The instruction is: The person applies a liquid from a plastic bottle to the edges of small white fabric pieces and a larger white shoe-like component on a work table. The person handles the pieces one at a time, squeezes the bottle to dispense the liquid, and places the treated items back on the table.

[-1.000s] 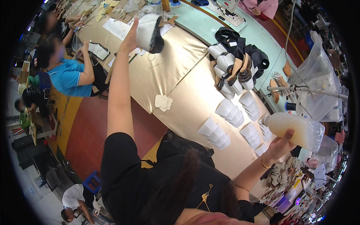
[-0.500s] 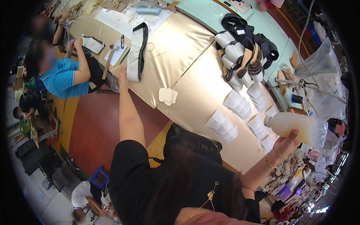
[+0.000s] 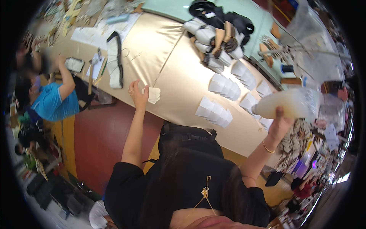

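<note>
My left hand (image 3: 138, 96) is at the table edge, its thumb and fingers apart and nothing visible between them. Its thumb is right beside a small fanned stack of off-white rounded pieces (image 3: 154, 95); whether it touches them I cannot tell. Farther off lies a long white strip with a black border (image 3: 113, 61). On the right, my right hand (image 3: 281, 126) grips a clear plastic bottle (image 3: 284, 104) of cloudy, pale yellowish liquid, held tilted on its side above the table. Overlapping rows of white curved pieces (image 3: 214, 112) lie to the left of the bottle.
The table (image 3: 171, 82) has a shiny gold cover. Bundled black and white parts (image 3: 219, 36) are piled at the far side. A black thread spool (image 3: 286, 68) stands near a metal rod. At the left a person in a blue shirt (image 3: 55, 100) works beside a hammer (image 3: 90, 78).
My left hand has left the end of the long black-bordered strip and moved to the small off-white pieces. The right hand still holds the bottle. The whole view has shifted.
</note>
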A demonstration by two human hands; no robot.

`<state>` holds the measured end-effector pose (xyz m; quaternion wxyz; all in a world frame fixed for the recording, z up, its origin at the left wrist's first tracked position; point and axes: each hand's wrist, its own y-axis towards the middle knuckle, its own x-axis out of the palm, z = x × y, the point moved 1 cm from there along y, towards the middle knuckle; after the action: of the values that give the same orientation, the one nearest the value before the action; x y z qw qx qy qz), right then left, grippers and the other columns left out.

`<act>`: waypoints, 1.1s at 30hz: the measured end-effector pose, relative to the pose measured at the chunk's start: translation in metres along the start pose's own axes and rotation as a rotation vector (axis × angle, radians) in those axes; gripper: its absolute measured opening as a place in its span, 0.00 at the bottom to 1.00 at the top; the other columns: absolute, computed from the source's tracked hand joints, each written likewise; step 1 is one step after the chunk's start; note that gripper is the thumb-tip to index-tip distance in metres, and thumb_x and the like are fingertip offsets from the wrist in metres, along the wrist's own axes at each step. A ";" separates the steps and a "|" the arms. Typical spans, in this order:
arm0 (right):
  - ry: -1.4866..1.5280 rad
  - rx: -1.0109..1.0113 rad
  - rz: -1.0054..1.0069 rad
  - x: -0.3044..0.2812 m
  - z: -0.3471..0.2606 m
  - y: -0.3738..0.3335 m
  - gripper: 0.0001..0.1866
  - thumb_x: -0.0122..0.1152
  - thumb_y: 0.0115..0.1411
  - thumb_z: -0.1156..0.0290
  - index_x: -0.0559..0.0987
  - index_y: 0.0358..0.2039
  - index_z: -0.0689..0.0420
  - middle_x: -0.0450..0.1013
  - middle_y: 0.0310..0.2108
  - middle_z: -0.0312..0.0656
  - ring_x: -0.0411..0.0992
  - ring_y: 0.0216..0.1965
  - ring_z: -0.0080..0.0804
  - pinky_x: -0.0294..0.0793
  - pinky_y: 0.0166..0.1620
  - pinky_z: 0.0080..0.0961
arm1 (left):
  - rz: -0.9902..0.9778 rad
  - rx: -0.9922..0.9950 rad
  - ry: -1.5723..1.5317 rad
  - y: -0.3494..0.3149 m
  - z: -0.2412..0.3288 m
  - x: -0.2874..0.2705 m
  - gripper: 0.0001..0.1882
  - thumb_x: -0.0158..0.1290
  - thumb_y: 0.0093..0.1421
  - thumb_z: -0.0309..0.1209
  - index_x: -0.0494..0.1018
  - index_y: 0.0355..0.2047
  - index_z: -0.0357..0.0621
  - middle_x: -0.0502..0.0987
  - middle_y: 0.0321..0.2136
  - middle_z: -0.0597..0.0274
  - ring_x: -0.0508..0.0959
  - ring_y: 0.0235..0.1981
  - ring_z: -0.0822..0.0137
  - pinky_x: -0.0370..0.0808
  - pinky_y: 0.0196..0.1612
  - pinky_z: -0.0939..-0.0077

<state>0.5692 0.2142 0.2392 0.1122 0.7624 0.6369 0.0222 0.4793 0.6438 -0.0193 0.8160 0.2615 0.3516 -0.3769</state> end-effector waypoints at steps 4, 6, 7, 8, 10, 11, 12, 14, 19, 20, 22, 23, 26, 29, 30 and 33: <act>-0.370 0.184 -0.006 -0.032 0.012 -0.016 0.25 0.68 0.46 0.64 0.71 0.41 0.64 0.72 0.38 0.43 0.70 0.37 0.28 0.69 0.42 0.26 | -0.280 0.214 -0.175 0.001 0.089 0.000 0.20 0.55 0.50 0.29 0.67 0.44 0.39 0.67 0.44 0.51 0.64 0.49 0.54 0.59 0.52 0.64; -0.469 0.312 -0.030 -0.040 0.024 -0.025 0.26 0.69 0.45 0.64 0.71 0.41 0.64 0.74 0.36 0.45 0.72 0.37 0.30 0.70 0.41 0.26 | -0.528 0.371 -0.367 -0.004 0.172 -0.013 0.18 0.54 0.51 0.29 0.69 0.43 0.40 0.71 0.42 0.53 0.69 0.45 0.56 0.65 0.49 0.68; -0.565 0.336 -0.020 -0.042 0.030 -0.030 0.27 0.69 0.44 0.64 0.71 0.41 0.64 0.74 0.36 0.46 0.73 0.37 0.32 0.70 0.40 0.26 | -0.626 0.475 -0.543 -0.013 0.219 -0.030 0.18 0.55 0.50 0.28 0.69 0.43 0.41 0.72 0.41 0.54 0.70 0.45 0.55 0.66 0.48 0.67; -0.644 0.347 -0.033 -0.044 0.034 -0.035 0.27 0.69 0.44 0.64 0.71 0.42 0.64 0.74 0.35 0.47 0.73 0.36 0.33 0.71 0.40 0.27 | -0.615 0.743 -0.529 -0.021 0.268 -0.050 0.19 0.56 0.47 0.28 0.70 0.42 0.42 0.72 0.41 0.56 0.71 0.44 0.55 0.67 0.47 0.66; -0.677 0.350 -0.055 -0.045 0.043 -0.044 0.28 0.67 0.43 0.63 0.71 0.43 0.64 0.74 0.35 0.51 0.74 0.37 0.38 0.71 0.40 0.29 | -0.796 1.098 -0.898 -0.040 0.353 -0.100 0.19 0.56 0.41 0.28 0.71 0.37 0.43 0.72 0.37 0.55 0.71 0.41 0.54 0.68 0.45 0.62; -0.665 0.369 -0.068 -0.046 0.045 -0.048 0.28 0.67 0.43 0.63 0.71 0.43 0.64 0.74 0.35 0.50 0.74 0.36 0.38 0.71 0.40 0.28 | -0.727 1.270 -1.131 -0.049 0.394 -0.131 0.18 0.55 0.39 0.28 0.71 0.34 0.43 0.71 0.34 0.55 0.71 0.39 0.53 0.68 0.44 0.60; -0.678 0.404 -0.063 -0.046 0.047 -0.052 0.28 0.67 0.43 0.64 0.71 0.43 0.64 0.75 0.35 0.50 0.74 0.36 0.38 0.71 0.40 0.28 | -0.554 1.383 -1.190 -0.062 0.424 -0.152 0.16 0.53 0.42 0.30 0.71 0.34 0.43 0.71 0.34 0.55 0.71 0.39 0.53 0.67 0.44 0.58; -0.674 0.420 -0.055 -0.048 0.050 -0.057 0.28 0.67 0.43 0.64 0.71 0.43 0.64 0.75 0.35 0.50 0.74 0.36 0.37 0.71 0.40 0.28 | -0.259 1.611 -1.046 -0.076 0.470 -0.182 0.14 0.48 0.47 0.34 0.70 0.34 0.41 0.69 0.34 0.56 0.70 0.39 0.55 0.65 0.42 0.54; -0.598 0.395 -0.052 -0.061 0.057 -0.059 0.30 0.67 0.44 0.61 0.70 0.45 0.64 0.74 0.35 0.51 0.74 0.36 0.38 0.71 0.40 0.28 | -0.361 1.717 -1.131 -0.060 0.479 -0.196 0.19 0.44 0.52 0.36 0.70 0.39 0.34 0.69 0.43 0.52 0.64 0.52 0.60 0.60 0.52 0.55; -0.712 0.423 -0.078 -0.065 0.061 -0.059 0.32 0.67 0.43 0.59 0.70 0.45 0.64 0.74 0.35 0.52 0.74 0.37 0.39 0.71 0.40 0.29 | -0.191 1.799 -1.063 -0.058 0.477 -0.193 0.18 0.44 0.53 0.35 0.70 0.40 0.35 0.69 0.43 0.52 0.63 0.52 0.59 0.60 0.52 0.55; -0.822 0.461 -0.141 -0.073 0.074 -0.058 0.34 0.67 0.43 0.56 0.69 0.46 0.65 0.74 0.35 0.54 0.74 0.37 0.42 0.71 0.40 0.30 | -0.091 1.962 -1.054 -0.061 0.473 -0.185 0.18 0.43 0.54 0.34 0.70 0.41 0.36 0.68 0.46 0.52 0.62 0.53 0.59 0.60 0.53 0.56; -0.962 0.474 -0.196 -0.078 0.081 -0.060 0.35 0.67 0.42 0.55 0.69 0.47 0.64 0.74 0.35 0.54 0.74 0.37 0.43 0.71 0.40 0.31 | -0.171 2.044 -1.118 -0.061 0.470 -0.181 0.18 0.43 0.54 0.33 0.69 0.42 0.37 0.67 0.47 0.53 0.61 0.54 0.58 0.59 0.54 0.56; -1.171 0.545 -0.361 -0.089 0.108 -0.073 0.36 0.67 0.41 0.53 0.69 0.48 0.61 0.73 0.35 0.54 0.73 0.38 0.46 0.71 0.40 0.34 | -0.246 2.089 -1.052 -0.065 0.462 -0.179 0.18 0.43 0.54 0.30 0.69 0.45 0.41 0.63 0.52 0.55 0.57 0.56 0.58 0.57 0.57 0.58; -1.181 0.656 -0.501 -0.096 0.139 -0.093 0.36 0.68 0.39 0.54 0.69 0.48 0.58 0.74 0.36 0.52 0.72 0.38 0.46 0.71 0.40 0.35 | 0.089 2.261 -0.690 -0.055 0.462 -0.174 0.17 0.44 0.54 0.30 0.70 0.45 0.43 0.63 0.53 0.57 0.55 0.58 0.58 0.55 0.59 0.60; -1.159 0.650 -0.518 -0.100 0.147 -0.100 0.36 0.68 0.39 0.54 0.69 0.48 0.58 0.74 0.36 0.51 0.72 0.38 0.46 0.70 0.41 0.35 | 0.134 2.230 -0.676 -0.053 0.466 -0.172 0.17 0.44 0.55 0.30 0.70 0.44 0.43 0.63 0.52 0.58 0.55 0.58 0.59 0.55 0.59 0.60; -1.099 0.713 -0.551 -0.108 0.173 -0.120 0.36 0.68 0.39 0.55 0.69 0.48 0.57 0.73 0.37 0.51 0.72 0.40 0.45 0.70 0.42 0.35 | 0.043 2.099 -0.800 -0.054 0.487 -0.170 0.16 0.44 0.55 0.32 0.72 0.43 0.44 0.64 0.51 0.59 0.55 0.58 0.60 0.54 0.60 0.59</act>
<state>0.4638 0.1034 0.0583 0.1625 0.4648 0.6262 -0.6045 0.5397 0.3486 0.4027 0.2523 0.6857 -0.4317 -0.5290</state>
